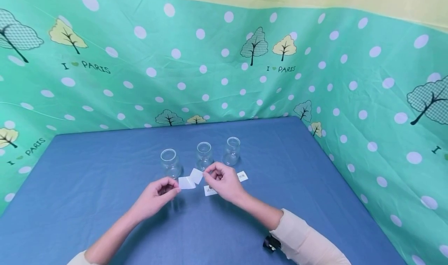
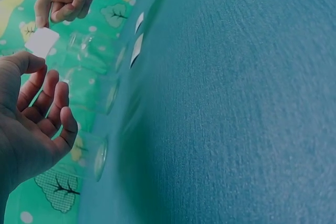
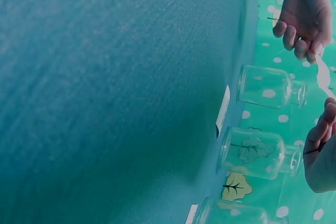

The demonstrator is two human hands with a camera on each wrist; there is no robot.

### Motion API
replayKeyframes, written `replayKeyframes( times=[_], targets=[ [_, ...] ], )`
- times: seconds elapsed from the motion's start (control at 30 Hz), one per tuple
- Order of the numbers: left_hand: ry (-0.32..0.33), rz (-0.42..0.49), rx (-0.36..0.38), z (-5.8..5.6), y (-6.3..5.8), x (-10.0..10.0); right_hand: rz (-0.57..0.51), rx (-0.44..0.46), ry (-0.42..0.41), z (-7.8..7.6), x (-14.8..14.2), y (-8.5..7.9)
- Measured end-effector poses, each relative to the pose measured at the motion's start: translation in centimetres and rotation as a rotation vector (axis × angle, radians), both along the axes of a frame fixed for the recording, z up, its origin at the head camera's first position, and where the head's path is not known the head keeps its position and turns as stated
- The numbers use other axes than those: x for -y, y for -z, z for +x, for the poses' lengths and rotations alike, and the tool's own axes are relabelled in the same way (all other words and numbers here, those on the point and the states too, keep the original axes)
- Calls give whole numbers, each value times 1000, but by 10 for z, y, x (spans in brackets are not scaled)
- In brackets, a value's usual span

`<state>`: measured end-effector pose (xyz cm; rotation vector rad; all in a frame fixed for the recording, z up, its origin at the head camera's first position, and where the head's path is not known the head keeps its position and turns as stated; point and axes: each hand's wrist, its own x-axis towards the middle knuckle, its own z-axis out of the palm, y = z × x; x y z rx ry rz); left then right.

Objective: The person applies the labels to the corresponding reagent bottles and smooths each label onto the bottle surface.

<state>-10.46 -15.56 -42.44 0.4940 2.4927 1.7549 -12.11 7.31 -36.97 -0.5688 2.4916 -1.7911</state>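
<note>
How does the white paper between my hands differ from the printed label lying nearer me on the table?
The white paper is raised between your left hand and right hand; the printed label lies on the table. The white paper's visible faces look blank; the printed label bears dark characters. Both are white.

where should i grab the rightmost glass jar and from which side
Probably the neck of the rightmost jar, just under its rim, coming from the right: it stands upright, its neck is narrower than its body, and the middle jar stands on its left.
</note>
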Motion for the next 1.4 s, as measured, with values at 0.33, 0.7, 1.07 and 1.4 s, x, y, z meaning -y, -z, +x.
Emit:
replayKeyframes(
  times=[0.33,0.7,1.07,1.4],
  targets=[
    [-16,-22,50,3,2,4,16,7,23,-5,-3,3],
    [-23,-64,65,5,6,8,16,11,39,-7,-6,5],
    [-55,-139,165,5,14,15,30,24,44,-6,-7,3],
    [-57,-229,199,2,21,20,33,27,48,-4,-6,3]
  ],
)
